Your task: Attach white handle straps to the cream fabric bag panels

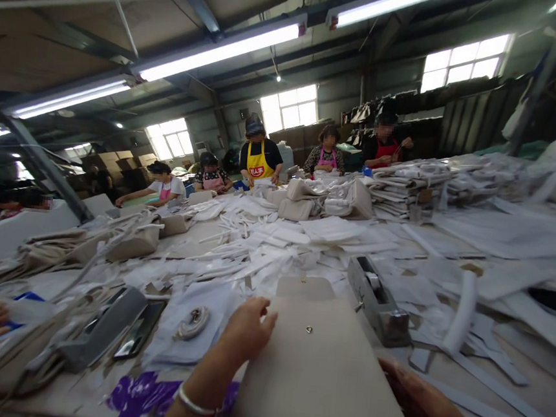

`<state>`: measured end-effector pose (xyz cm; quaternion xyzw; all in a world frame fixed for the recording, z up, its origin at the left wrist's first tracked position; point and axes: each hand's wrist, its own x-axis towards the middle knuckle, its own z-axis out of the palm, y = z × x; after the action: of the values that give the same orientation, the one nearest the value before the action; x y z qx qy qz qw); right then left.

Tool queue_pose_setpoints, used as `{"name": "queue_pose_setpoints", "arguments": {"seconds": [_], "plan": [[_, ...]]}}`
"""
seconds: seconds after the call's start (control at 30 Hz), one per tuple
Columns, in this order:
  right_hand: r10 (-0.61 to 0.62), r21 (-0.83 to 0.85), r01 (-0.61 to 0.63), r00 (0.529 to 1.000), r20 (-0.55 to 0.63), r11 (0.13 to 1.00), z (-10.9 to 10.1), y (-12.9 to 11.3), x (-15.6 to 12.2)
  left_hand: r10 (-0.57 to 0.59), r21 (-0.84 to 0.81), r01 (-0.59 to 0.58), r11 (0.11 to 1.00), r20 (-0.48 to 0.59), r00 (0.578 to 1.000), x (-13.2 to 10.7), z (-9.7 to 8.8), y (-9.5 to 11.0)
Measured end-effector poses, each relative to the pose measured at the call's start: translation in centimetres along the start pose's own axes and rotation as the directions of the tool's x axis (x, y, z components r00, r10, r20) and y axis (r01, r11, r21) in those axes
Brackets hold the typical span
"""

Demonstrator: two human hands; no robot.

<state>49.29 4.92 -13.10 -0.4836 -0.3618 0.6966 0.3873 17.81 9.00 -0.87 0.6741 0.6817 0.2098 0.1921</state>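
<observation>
Below, bag point(312, 374) cut off; right hand point(408, 390) perhaps touching

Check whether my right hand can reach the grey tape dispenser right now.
Probably yes: the right hand is at the beige bag, the grey tape dispenser sits just beyond, and nothing visible stands between.

Near end of the beige bag point(309, 380) cut off below, right fingers point(395, 376) blurred
</observation>
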Motion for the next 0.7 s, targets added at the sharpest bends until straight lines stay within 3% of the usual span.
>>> {"name": "queue_pose_setpoints", "arguments": {"seconds": [0.07,0.13,0.23,0.3,0.37,0.43,0.5,0.57,0.6,0.63,0.7], "plan": [[-0.002,0.004,0.002,1.0,-0.03,1.0,-0.4,0.8,0.7,-0.085,-0.02,0.086,0.996,0.048,0.995,-0.7,-0.3,-2.8],[-0.042,-0.012,0.041,0.997,-0.063,0.999,0.2,0.9,1.3,-0.123,-0.207,0.165,0.964,0.201,0.972,-2.2,0.1,-4.5],[-0.128,-0.065,0.125,0.991,-0.043,0.99,1.5,0.4,1.7,-0.109,-0.576,0.331,0.747,0.385,0.916,-4.9,1.2,-5.2],[-0.131,-0.075,0.132,0.991,0.02,0.988,2.0,0.1,1.8,-0.114,-0.642,0.364,0.674,0.397,0.911,-6.3,1.8,-5.2],[-0.115,-0.117,0.125,0.99,0.084,0.985,1.7,0.3,1.9,-0.129,-0.576,0.343,0.742,0.38,0.916,-7.3,2.2,-5.0],[-0.101,-0.268,0.129,0.988,0.115,0.955,0.7,0.9,2.0,-0.173,-0.405,0.319,0.857,0.357,0.918,-7.8,2.2,-4.8],[-0.129,-0.534,0.143,0.99,0.063,0.833,-0.5,1.2,2.0,-0.225,-0.18,0.278,0.944,0.268,0.937,-7.6,2.1,-4.2],[-0.286,-0.789,0.176,0.958,0.001,0.589,-1.1,0.6,1.9,-0.162,0.009,0.162,0.987,0.147,0.976,-6.8,1.8,-3.2],[-0.397,-0.873,0.208,0.918,0.017,0.442,-0.9,-0.2,1.8,-0.08,0.072,0.072,0.995,0.112,0.991,-6.3,1.6,-2.5],[-0.494,-0.919,0.257,0.866,0.081,0.3,-0.4,-1.2,1.8,0.025,0.107,-0.037,0.994,0.113,0.993,-5.8,1.5,-1.9],[-0.576,-0.914,0.403,0.761,0.299,0.058,1.5,-3.2,2.0,0.222,0.098,-0.247,0.964,0.217,0.951,-4.7,1.7,-0.8]]}}
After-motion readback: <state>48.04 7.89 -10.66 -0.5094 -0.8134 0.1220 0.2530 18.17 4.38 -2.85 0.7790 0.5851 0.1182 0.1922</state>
